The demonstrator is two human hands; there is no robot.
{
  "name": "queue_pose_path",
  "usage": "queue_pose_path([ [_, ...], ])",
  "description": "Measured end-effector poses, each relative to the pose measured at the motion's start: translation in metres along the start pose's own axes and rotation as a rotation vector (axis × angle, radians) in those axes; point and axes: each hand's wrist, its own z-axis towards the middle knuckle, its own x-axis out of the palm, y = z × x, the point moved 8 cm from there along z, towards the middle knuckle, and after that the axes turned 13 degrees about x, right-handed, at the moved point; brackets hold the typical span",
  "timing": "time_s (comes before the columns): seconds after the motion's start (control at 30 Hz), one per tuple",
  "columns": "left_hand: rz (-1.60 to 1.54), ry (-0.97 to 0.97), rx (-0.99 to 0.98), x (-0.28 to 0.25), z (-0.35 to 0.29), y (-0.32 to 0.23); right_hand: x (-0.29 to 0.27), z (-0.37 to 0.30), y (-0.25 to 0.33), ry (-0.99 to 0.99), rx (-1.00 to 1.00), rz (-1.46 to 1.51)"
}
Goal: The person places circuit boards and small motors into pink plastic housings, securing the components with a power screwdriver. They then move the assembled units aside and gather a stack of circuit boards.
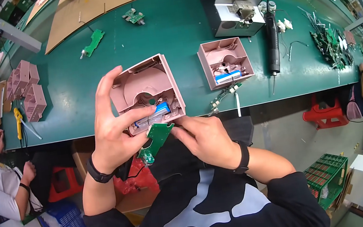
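Observation:
My left hand (116, 125) grips a pink plastic housing (144, 82) by its left side, the thumb and a finger spread around it. One finger presses on a blue battery (160, 111) lying in the lower compartment. At the housing's near edge hangs a green circuit board (160, 136), tilted, with a clear round part at its lower end. My right hand (206, 138) is closed at the lower right corner of the housing, its fingertips by the board's edge; what they pinch is partly hidden. A second pink housing (224, 56) with a blue battery (228, 76) stands to the right.
A black electric screwdriver (273, 49) hangs beside a grey machine (235, 3). Loose boards (96, 41) lie on the green table (169, 27). Pink housings (33, 101) and a yellow glue gun (19, 122) are at left. Wired boards (331, 41) pile at right. Other people sit at both sides.

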Motion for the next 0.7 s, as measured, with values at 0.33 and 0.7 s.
queue_pose_path([
  [0.33, -0.072, 0.112, -0.008, 0.054, 0.031, 0.035, -0.001, 0.01, -0.007, -0.024, 0.016, -0.456],
  [0.7, -0.201, 0.141, -0.137, 0.093, 0.052, 0.056, -0.144, 0.004, -0.013, -0.282, -0.028, -0.122],
])
